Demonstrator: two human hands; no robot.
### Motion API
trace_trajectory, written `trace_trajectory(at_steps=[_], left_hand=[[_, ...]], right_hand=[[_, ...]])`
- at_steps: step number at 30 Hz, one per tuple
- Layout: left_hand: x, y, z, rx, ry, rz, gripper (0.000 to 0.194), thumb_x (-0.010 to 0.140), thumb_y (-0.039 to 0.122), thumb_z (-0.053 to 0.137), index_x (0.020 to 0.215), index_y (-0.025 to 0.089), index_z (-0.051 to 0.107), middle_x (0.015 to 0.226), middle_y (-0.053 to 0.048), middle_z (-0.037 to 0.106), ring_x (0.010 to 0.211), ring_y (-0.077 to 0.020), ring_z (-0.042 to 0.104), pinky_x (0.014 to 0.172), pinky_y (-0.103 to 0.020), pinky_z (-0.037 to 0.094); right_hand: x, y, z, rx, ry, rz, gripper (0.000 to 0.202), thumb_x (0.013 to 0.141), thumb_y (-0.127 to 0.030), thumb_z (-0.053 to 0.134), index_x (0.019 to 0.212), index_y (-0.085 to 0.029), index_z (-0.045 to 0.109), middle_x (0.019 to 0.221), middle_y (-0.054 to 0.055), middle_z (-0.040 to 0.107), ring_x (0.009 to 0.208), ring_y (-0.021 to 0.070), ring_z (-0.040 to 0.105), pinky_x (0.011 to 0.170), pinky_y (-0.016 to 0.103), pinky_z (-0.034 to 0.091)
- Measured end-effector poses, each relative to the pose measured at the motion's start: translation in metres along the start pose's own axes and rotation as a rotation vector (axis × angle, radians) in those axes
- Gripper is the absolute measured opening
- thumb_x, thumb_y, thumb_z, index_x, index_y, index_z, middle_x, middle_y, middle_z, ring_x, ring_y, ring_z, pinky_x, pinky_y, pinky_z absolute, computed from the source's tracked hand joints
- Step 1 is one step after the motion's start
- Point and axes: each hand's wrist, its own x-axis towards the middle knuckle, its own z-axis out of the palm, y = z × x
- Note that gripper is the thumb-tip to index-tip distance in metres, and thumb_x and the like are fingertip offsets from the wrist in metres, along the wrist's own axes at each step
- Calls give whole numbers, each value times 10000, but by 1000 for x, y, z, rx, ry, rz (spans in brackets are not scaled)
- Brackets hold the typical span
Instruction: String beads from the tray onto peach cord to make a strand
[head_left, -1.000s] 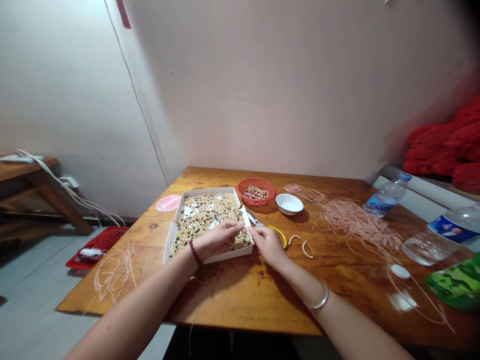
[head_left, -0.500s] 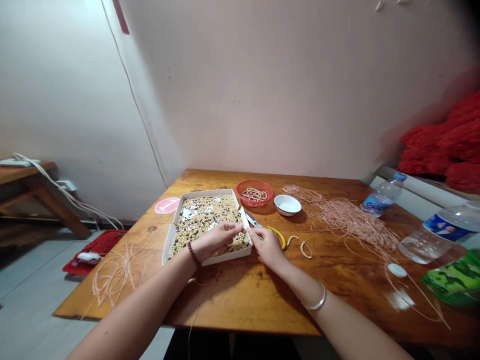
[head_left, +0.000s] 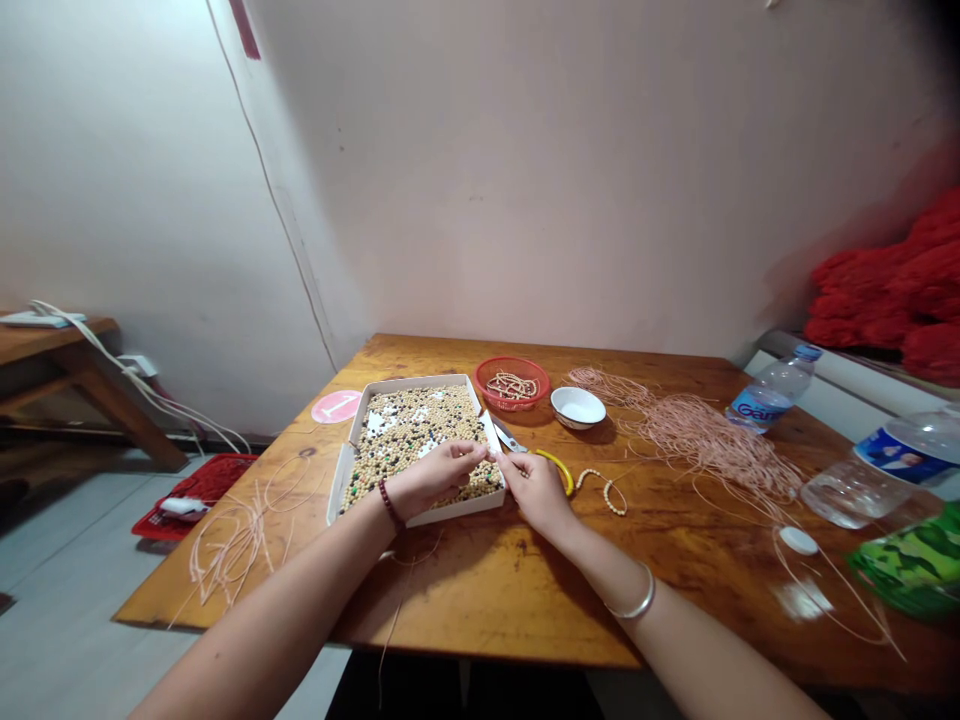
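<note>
A white box (head_left: 489, 503) full of small tan, black and green beads lies on the wooden table. Over its near right part is my left hand (head_left: 444, 472), its thumb and forefinger pinched on something too small to make out. My right hand (head_left: 534, 487) is closed at the box's right edge, fingertips close to the left ones; what it pinches is also too tiny to name. Scissors with yellow handles (head_left: 561, 470) lie just beyond my right hand. To the right of them rests a short string of pale beads (head_left: 615, 508).
A red basket (head_left: 512, 405) holding bead strings and a white bowl (head_left: 577, 408) stand behind. Pink cords (head_left: 705, 435) spread rightward, near bottles (head_left: 772, 392) and a green packet (head_left: 911, 560). More cords (head_left: 236, 545) lie left, by a round pink sign (head_left: 335, 407).
The view has shifted slightly. Both hands stay nearly in place, fingertips still close together, with only small finger movement.
</note>
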Motion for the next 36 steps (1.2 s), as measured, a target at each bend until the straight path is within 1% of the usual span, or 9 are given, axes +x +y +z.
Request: trace_trajectory(at_steps=[11, 16, 21, 26, 31, 33, 34, 36], left_hand=[[1, 0, -1, -81, 0, -30, 447, 718, 547, 667, 899, 146, 586, 511, 104, 206, 420, -43, 143, 384, -195, 75], [3, -3, -4, -100, -27, -20, 424, 731, 535, 663, 894, 150, 596, 514, 100, 206, 426, -47, 133, 380, -205, 66], [3, -3, -4, -99, -24, -10, 394, 742, 526, 658, 843, 152, 586, 523, 94, 206, 432, -46, 138, 388, -210, 63], [4, -4, -4, -93, -35, -2, 410, 734, 540, 658, 844, 152, 582, 514, 97, 205, 426, -47, 134, 390, -215, 61], [4, -4, -4, -19, -13, 1, 423, 745, 574, 622, 837, 163, 583, 504, 99, 207, 422, -54, 129, 393, -213, 82], [4, -4, -4, 64, 11, 3, 426, 768, 583, 584, 851, 166, 601, 496, 96, 215, 421, -60, 138, 397, -210, 105], [5, -4, -3, 136, 37, 22, 427, 777, 582, 571, 847, 163, 617, 491, 90, 244, 423, -62, 165, 403, -206, 130], [7, -3, -2, 316, 99, 121, 424, 784, 566, 567, 810, 151, 649, 513, 55, 380, 459, -70, 286, 440, -199, 223]], right_hand=[[0, 0, 0, -2, 8, 10, 474, 878, -479, 417, 530, -160, 462, 503, -20, 374, 522, 101, 350, 510, 232, 242], [1, 0, -1, 10, 14, 1, 473, 875, -466, 419, 513, -163, 435, 486, -25, 363, 511, 96, 349, 503, 227, 239], [2, -1, -2, 20, 5, 11, 471, 879, -454, 417, 503, -170, 409, 455, -27, 367, 494, 97, 350, 501, 229, 235], [1, 1, -1, 28, 6, 23, 482, 883, -458, 415, 495, -172, 415, 436, -26, 376, 485, 99, 353, 496, 232, 228], [1, -1, -3, 1, -7, 28, 484, 884, -462, 416, 498, -170, 424, 439, -29, 357, 481, 95, 344, 494, 236, 218], [0, -1, -4, -26, 0, 20, 476, 882, -460, 421, 504, -170, 425, 453, -30, 350, 486, 94, 332, 492, 239, 208], [0, -1, -4, -44, 7, 13, 470, 879, -458, 428, 508, -170, 424, 464, -30, 348, 488, 93, 326, 491, 241, 203], [-1, 1, -3, -69, 11, 0, 457, 873, -453, 443, 514, -169, 426, 484, -30, 351, 494, 92, 324, 491, 244, 197]])
